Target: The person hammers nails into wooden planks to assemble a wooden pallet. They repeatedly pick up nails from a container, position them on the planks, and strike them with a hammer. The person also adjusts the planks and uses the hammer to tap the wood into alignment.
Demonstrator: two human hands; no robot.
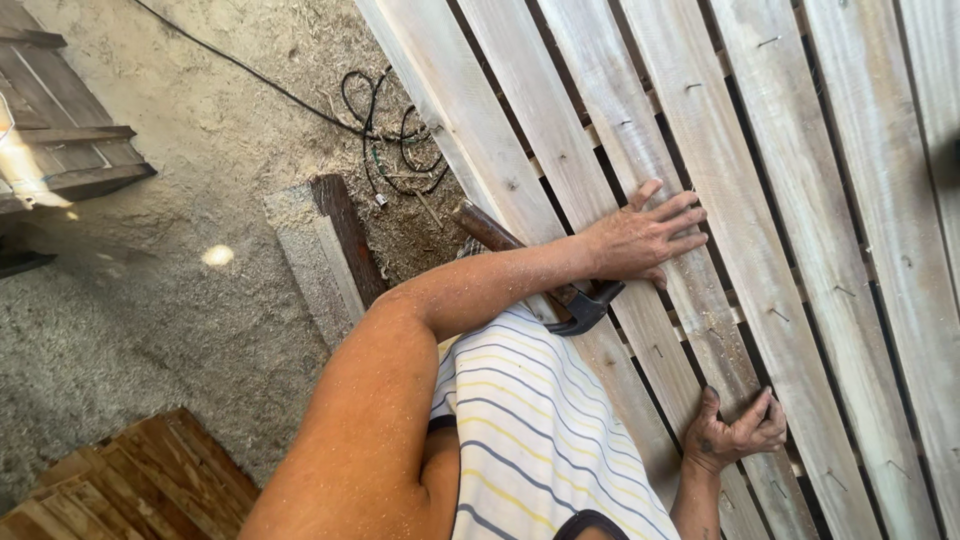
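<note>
Left hand lies flat and open, fingers spread, palm down on a pale slat of the wooden slatted panel; holds nothing. Right hand nearer the camera, fingers curled round the edge of a slat lower down the panel, gripping the board itself. Claw hammer lies loose on the panel just beside the left wrist, partly under the forearm: dark claw head near the striped shirt, reddish handle running up-left off the panel edge. Neither hand touches it.

Panel fills the right half of the view, slats running diagonally, dark gaps between them, small nails sticking out of several boards.

Left of the panel: dusty sawdust-covered floor, a short block of timber near the panel edge, a tangled black cable farther off. Dark wooden pallet at far left, reddish-brown boards at near left corner.
</note>
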